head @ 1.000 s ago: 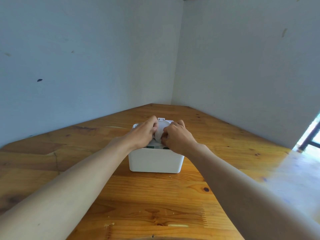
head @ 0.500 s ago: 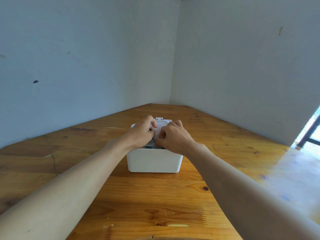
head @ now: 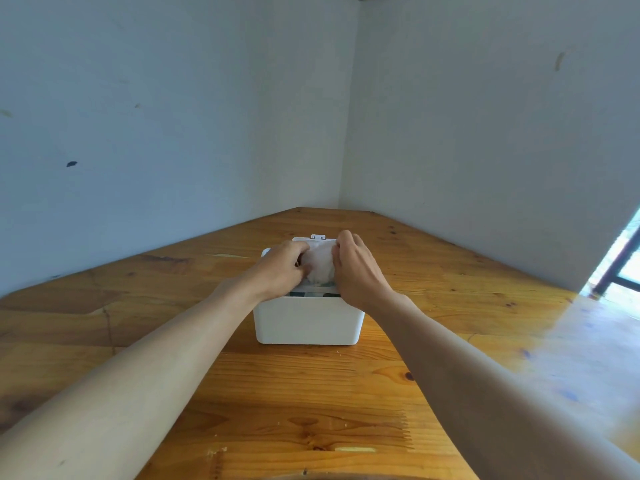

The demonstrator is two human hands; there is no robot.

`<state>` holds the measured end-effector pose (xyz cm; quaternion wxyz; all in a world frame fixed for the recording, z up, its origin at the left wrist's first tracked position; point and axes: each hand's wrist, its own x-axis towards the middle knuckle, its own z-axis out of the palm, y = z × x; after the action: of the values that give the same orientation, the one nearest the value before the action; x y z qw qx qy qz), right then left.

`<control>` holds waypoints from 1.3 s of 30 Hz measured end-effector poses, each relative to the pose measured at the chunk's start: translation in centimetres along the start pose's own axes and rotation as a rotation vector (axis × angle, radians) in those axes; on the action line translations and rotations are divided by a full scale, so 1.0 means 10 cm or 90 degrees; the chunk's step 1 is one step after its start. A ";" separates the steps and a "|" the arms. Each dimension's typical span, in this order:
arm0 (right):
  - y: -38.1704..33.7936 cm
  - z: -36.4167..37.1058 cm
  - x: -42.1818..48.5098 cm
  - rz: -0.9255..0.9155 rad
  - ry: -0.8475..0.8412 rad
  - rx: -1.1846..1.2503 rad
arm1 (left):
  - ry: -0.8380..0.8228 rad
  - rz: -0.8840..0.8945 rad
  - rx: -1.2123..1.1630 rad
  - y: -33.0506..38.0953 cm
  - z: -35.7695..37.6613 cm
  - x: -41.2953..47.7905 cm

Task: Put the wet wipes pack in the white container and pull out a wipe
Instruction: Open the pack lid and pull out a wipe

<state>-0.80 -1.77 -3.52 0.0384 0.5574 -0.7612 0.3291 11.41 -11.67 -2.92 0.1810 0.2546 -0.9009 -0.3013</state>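
Observation:
A white container (head: 308,320) stands on the wooden table, its lid (head: 318,238) tipped open at the back. The wet wipes pack (head: 313,294) lies inside; only a dark strip of it shows at the rim. A crumpled white wipe (head: 320,265) rises out of the pack between my hands. My right hand (head: 356,271) pinches the wipe's upper right edge. My left hand (head: 280,268) rests on the container's top at the wipe's left side, fingers curled against the wipe.
The wooden table (head: 311,403) fills a corner between two pale walls (head: 173,133). A sunlit doorway (head: 623,271) opens at the far right. My forearms stretch across the near table.
The wipe has come further up out of the pack. My right hand rose and moved slightly right with it; my left hand stays on the container's top.

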 end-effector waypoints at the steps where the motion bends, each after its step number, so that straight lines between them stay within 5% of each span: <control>1: 0.00 0.00 0.00 0.001 0.004 0.001 | 0.011 -0.002 -0.008 -0.01 0.00 0.01; 9: 0.02 0.01 0.02 -0.010 -0.084 -0.075 | 0.066 -0.013 -0.037 0.01 -0.01 0.00; 30: -0.08 -0.15 0.26 0.059 -0.005 0.008 | 0.080 -0.059 -0.032 0.03 -0.01 -0.02; 39: -0.09 -0.10 0.18 0.135 0.026 0.163 | 0.144 -0.050 -0.108 -0.01 -0.02 -0.02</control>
<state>-0.95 -2.86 -1.55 -0.0524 0.4672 -0.7668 0.4371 11.69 -11.71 -2.81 0.2907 0.3056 -0.8355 -0.3523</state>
